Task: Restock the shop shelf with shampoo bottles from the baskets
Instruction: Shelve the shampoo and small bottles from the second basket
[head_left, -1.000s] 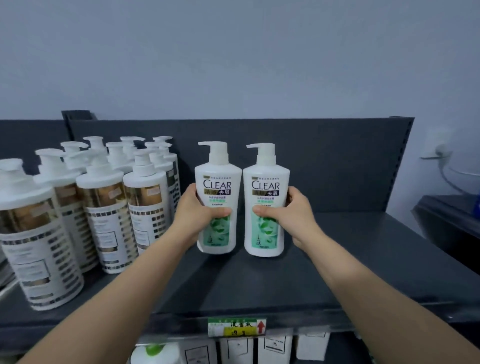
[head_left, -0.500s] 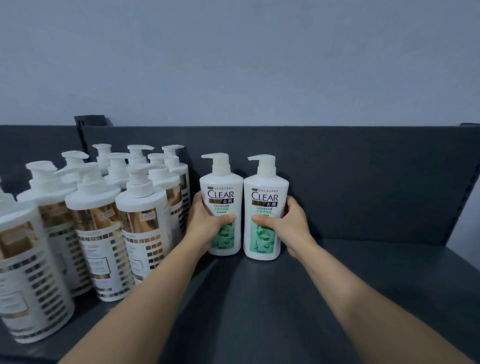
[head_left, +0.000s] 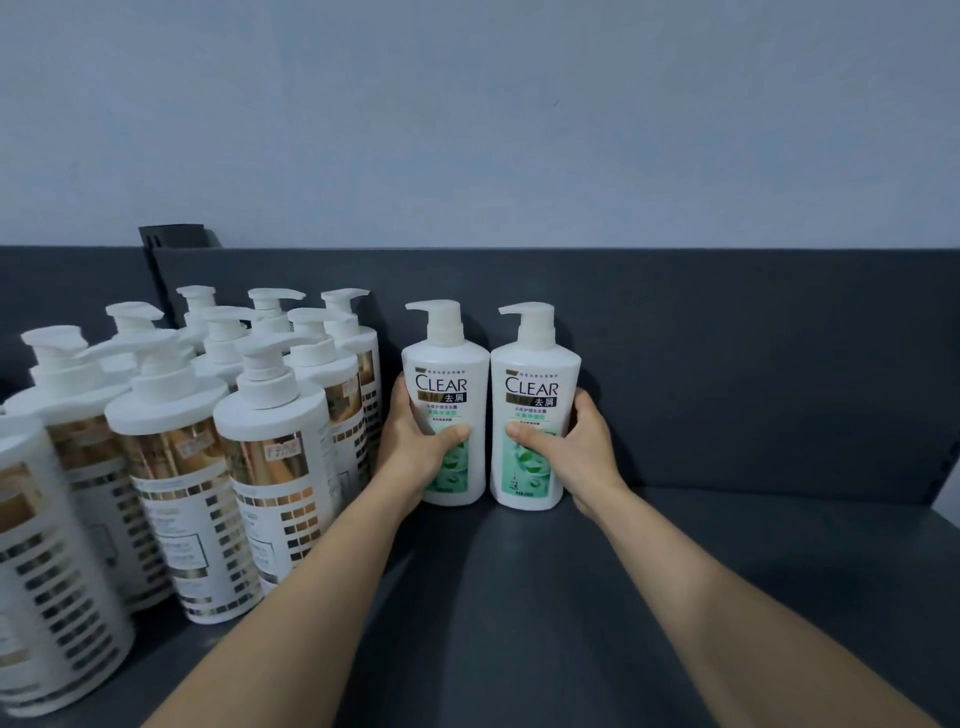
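Two white CLEAR shampoo bottles with green labels and pump tops stand upright side by side at the back of the dark shelf (head_left: 675, 571). My left hand (head_left: 415, 447) grips the left CLEAR bottle (head_left: 445, 384), thumb across its label. My right hand (head_left: 576, 452) grips the right CLEAR bottle (head_left: 535, 384) the same way. Both bottles sit close to the shelf's back panel (head_left: 727, 364) and nearly touch each other. The baskets are out of view.
A block of several white pump bottles with gold and grey labels (head_left: 280, 467) fills the left part of the shelf, right beside my left hand. Bare shelf surface stretches to the right of the CLEAR bottles. A grey wall (head_left: 467, 130) rises behind.
Both hands have pushed the two CLEAR bottles further back on the shelf, toward the back panel. The view has moved in closer and slightly left; the shelf's front edge has dropped out of sight.
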